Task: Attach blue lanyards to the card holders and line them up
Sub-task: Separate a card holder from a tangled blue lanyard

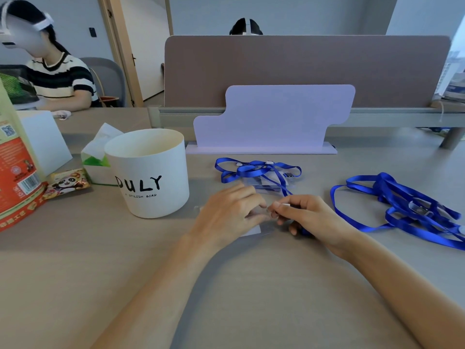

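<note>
A clear card holder (254, 229) lies flat on the grey table, mostly hidden under my left hand (230, 214), which presses it down with fingers curled. My right hand (305, 215) pinches a small white clip at the holder's edge, and a blue lanyard (283, 183) strap runs from it toward the far side. That strap leads to a card holder (261, 185) with a blue lanyard on it, lying just beyond my hands. A tangled pile of loose blue lanyards (402, 205) lies at the right.
A white cup (151, 172) marked DULY stands left of my hands. Further left are a tissue box (97, 157), a snack packet (66, 183) and an orange carton (15, 172). A pale purple stand (271, 122) and a brown divider (302, 69) close off the far side. Two people sit beyond.
</note>
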`<state>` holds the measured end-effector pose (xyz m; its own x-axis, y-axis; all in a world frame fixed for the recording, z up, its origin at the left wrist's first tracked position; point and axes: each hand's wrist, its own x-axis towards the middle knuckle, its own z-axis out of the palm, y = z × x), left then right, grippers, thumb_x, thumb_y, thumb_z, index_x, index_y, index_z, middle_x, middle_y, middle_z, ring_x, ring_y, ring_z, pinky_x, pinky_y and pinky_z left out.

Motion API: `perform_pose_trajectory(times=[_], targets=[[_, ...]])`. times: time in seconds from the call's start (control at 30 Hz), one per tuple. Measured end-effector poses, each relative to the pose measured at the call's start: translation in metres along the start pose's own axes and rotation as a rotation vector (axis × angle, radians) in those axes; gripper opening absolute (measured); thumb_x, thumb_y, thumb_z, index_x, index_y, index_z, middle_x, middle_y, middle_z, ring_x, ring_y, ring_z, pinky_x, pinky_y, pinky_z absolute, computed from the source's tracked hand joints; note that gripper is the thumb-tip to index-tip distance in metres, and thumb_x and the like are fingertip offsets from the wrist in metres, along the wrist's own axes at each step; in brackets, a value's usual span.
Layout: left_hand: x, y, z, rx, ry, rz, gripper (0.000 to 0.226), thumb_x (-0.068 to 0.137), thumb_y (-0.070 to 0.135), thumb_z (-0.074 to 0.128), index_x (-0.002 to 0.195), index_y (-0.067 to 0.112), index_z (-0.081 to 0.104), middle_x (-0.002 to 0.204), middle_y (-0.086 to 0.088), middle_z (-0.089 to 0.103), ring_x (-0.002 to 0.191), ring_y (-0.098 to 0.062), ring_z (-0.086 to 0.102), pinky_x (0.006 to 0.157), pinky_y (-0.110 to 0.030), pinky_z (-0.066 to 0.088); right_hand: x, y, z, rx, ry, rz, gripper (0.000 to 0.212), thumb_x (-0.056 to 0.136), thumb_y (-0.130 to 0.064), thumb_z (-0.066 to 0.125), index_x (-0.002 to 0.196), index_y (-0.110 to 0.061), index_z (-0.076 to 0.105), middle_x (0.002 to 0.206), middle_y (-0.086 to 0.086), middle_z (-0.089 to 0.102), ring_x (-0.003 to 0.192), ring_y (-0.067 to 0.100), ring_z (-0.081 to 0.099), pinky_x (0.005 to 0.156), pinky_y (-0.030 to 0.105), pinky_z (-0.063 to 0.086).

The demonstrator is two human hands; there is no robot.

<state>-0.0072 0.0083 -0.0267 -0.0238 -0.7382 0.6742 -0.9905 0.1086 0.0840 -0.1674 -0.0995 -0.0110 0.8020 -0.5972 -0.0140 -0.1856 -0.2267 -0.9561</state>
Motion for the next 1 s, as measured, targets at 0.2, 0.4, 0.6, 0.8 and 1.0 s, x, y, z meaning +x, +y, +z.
perform_pose_trajectory(times=[0.2,0.4,0.6,0.8,1.0], targets=[[0.0,0.002,0.002,-0.022,-0.011,-0.03,0.022,0.085,0.042,0.064,0.081,0.02,0.068,0.069,0.012,0.052,0.066,-0.008,0.044,0.054,-0.02,0.03,0.0,0.002,-0.001,-0.05,-0.005,0.003,0.022,0.095,-0.027,0.059,0.092,-0.011,0.074,0.074,0.002,0.066,0.057,0.013,0.049,0.058,0.022,0.043],[0.002,0.005,0.002,-0.066,-0.028,-0.087,0.024,0.087,0.04,0.056,0.081,0.021,0.07,0.07,0.01,0.057,0.067,-0.009,0.047,0.055,-0.022,0.035,0.002,0.006,0.001,-0.081,0.048,-0.052,0.019,0.096,-0.021,0.057,0.091,-0.008,0.07,0.068,0.002,0.063,0.05,0.011,0.05,0.053,0.019,0.044],[0.002,0.009,-0.001,-0.124,-0.026,-0.143,0.017,0.085,0.037,0.06,0.079,0.023,0.068,0.069,0.011,0.057,0.067,-0.003,0.042,0.057,-0.024,0.04,0.004,0.008,0.003,-0.064,0.068,-0.116,0.018,0.096,-0.013,0.057,0.093,-0.001,0.07,0.073,0.009,0.058,0.052,0.005,0.051,0.052,0.018,0.048],[0.001,0.012,0.001,-0.156,-0.012,-0.203,0.013,0.079,0.031,0.064,0.072,0.02,0.06,0.063,0.008,0.055,0.064,-0.008,0.045,0.055,-0.028,0.04,0.005,0.009,0.008,-0.044,0.07,-0.134,0.015,0.096,-0.012,0.057,0.09,-0.006,0.071,0.076,0.001,0.061,0.059,0.005,0.051,0.054,0.024,0.051],[0.002,0.015,0.003,-0.165,-0.009,-0.29,0.018,0.075,0.039,0.055,0.067,0.022,0.056,0.058,0.015,0.044,0.063,0.001,0.043,0.054,-0.013,0.027,0.007,0.01,0.011,-0.036,0.099,-0.143,0.015,0.096,-0.01,0.057,0.091,-0.003,0.069,0.069,0.0,0.057,0.058,0.004,0.049,0.054,0.023,0.052]])
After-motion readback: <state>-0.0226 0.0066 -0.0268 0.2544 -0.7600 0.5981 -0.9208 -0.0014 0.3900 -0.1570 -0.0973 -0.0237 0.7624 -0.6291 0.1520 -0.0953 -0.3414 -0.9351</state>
